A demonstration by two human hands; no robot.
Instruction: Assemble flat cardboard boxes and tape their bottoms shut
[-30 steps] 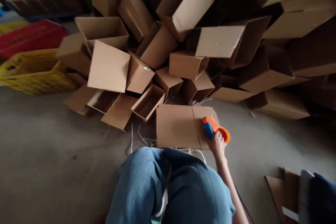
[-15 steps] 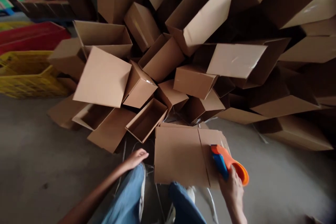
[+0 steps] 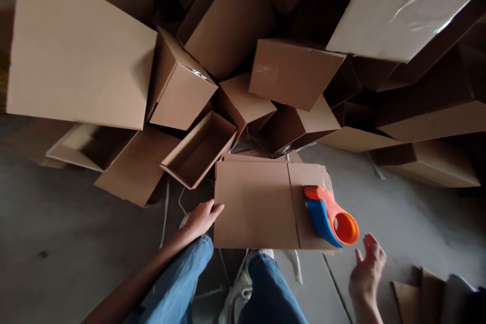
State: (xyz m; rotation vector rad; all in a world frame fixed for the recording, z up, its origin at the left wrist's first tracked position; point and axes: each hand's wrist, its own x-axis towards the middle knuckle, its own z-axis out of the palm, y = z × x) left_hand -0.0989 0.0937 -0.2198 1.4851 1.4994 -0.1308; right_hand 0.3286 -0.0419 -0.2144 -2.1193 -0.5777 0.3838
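Observation:
A flattened cardboard box (image 3: 254,205) lies on top of a low stack in front of my knees. My left hand (image 3: 200,218) is at its left edge, fingers curled together with their tips over the edge; the underside of the grip is hidden. On the right part of the cardboard rests an orange and blue tape dispenser (image 3: 328,215), lying on its side. My right hand (image 3: 367,268) is just right of the dispenser, apart from it, with fingers spread and holding nothing.
Open cardboard boxes are heaped beyond the stack, among them a small open box (image 3: 199,149) and a taped box (image 3: 296,73). White straps (image 3: 298,267) lie on the concrete floor (image 3: 53,223). Cardboard pieces (image 3: 417,293) are at the lower right.
My right hand has let go of the tape dispenser, now lying on the cardboard, and moved right. My left hand has come to the cardboard's left edge. The view has tilted down and closer.

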